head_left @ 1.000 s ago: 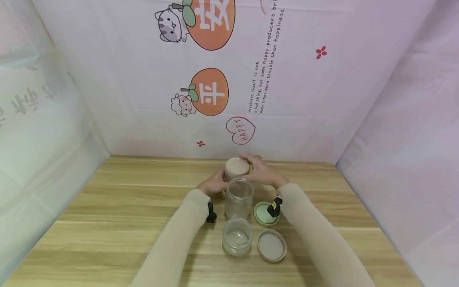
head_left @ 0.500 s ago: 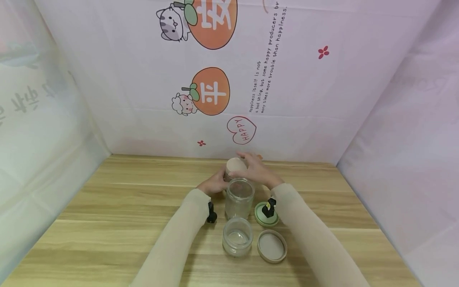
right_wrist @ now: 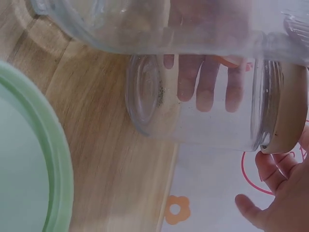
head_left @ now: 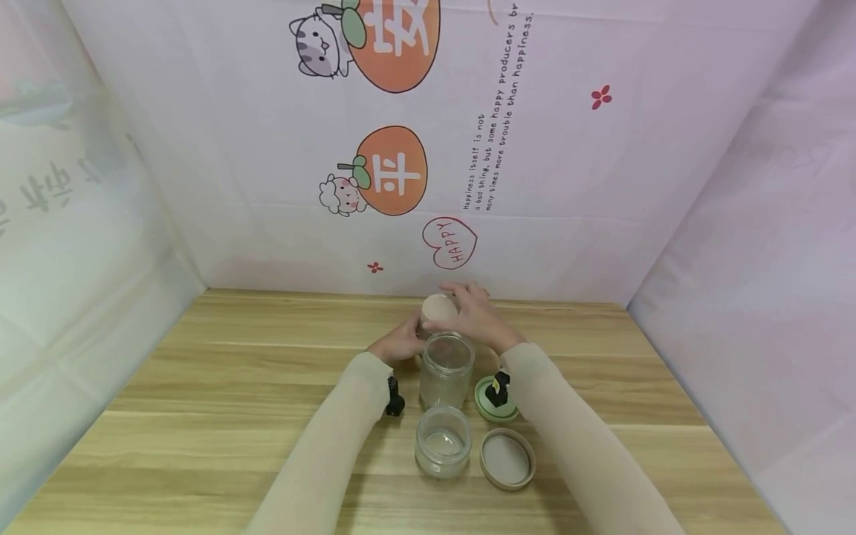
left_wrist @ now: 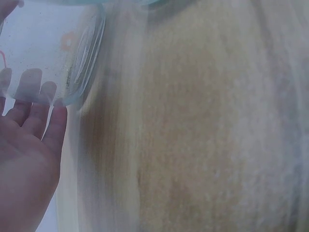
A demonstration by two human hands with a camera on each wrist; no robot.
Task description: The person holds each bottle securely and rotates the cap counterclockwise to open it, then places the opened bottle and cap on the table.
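At the back of the table stands a clear glass jar [right_wrist: 207, 128] capped with a beige lid [head_left: 438, 306]. My left hand [head_left: 399, 340] holds the jar's body from the left; its fingers show through the glass in the right wrist view. My right hand [head_left: 476, 317] grips the lid from the right, thumb along the near side and fingers around the far side. In the right wrist view, fingertips [right_wrist: 269, 169] meet the lid's rim. A taller jar without a lid [head_left: 446, 380] stands just in front and partly covers the held jar.
Nearer the body is a short open glass jar [head_left: 443, 447]. To its right lies a loose beige lid [head_left: 507, 459], inside facing up. A green lid [right_wrist: 29, 159] lies beyond that, under the right wrist. A printed cloth wall [head_left: 548, 245] rises behind the table's back edge.
My right hand has shifted left over the beige lid, and its thumb now lies across the near side. The left hand has kept its place on the jar.
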